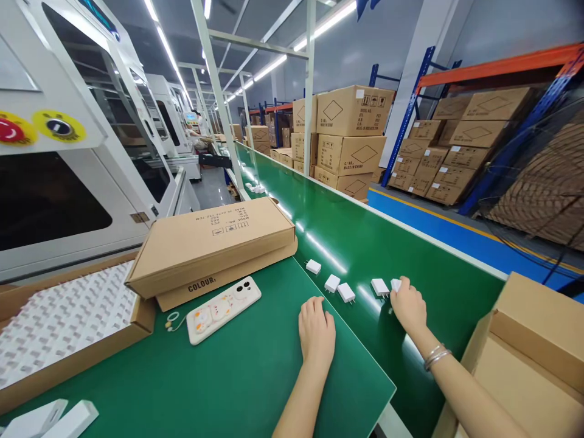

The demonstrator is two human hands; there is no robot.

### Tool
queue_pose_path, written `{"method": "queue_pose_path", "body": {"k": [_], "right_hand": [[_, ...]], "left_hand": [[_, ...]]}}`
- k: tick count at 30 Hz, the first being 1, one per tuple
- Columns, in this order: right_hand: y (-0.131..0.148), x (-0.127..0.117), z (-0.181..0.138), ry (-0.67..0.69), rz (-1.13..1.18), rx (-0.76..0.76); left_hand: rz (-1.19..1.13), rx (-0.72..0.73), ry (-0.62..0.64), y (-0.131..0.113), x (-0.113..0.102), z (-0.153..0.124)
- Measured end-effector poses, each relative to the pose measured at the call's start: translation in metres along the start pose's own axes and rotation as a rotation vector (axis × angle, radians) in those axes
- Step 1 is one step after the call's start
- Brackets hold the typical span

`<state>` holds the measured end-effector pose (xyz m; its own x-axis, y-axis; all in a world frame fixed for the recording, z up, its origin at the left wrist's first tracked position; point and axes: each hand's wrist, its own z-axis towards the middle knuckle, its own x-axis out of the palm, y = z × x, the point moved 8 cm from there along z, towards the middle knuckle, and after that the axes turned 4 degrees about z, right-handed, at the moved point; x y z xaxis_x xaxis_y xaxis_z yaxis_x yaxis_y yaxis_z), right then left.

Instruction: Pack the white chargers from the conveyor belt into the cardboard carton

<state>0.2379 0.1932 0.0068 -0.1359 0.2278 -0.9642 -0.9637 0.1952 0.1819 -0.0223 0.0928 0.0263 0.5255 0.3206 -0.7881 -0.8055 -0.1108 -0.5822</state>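
Warehouse racking and stacked cartons lined the far side of the green conveyor belt as I watched through the head camera. The right hand reached onto the belt, its fingertips resting on the white adapter at the right end of a loose row. Four more adapters lay to its left, each apart from the next. I could not tell whether the fingers had closed on it or merely touched it. The left hand lay flat and empty, palm down, on the bench beside the belt, near a phone and two flat boxes. I judged the step a pick-off from the belt; lifting would call for a firm pinch on the small body's sides.
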Motion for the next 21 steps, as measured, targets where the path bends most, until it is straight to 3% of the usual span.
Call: {"method": "queue_pose_path", "body": {"k": [4, 9, 12, 15, 18, 21], "right_hand": [[0.017, 0.005, -0.004, 0.001, 0.07, -0.06], [0.023, 0.012, -0.024, 0.023, 0.195, -0.008], [0.023, 0.001, -0.024, 0.069, 0.335, 0.032], [0.025, -0.025, -0.024, 0.185, 0.527, 0.006], [0.02, -0.058, -0.049, 0.402, 0.902, -0.054], [-0.009, -0.079, -0.099, 0.665, 1.565, 0.176]], "left_hand": [[0.02, 0.011, -0.003, -0.001, 0.0, 0.0], [0.03, 0.034, -0.002, -0.002, 0.001, -0.001], [0.038, 0.034, -0.009, -0.001, 0.0, -0.002], [0.037, 0.042, -0.007, -0.002, 0.0, -0.002], [0.049, 0.055, -0.012, -0.004, 0.0, -0.002], [0.069, 0.063, -0.012, -0.005, -0.001, -0.001]]}}
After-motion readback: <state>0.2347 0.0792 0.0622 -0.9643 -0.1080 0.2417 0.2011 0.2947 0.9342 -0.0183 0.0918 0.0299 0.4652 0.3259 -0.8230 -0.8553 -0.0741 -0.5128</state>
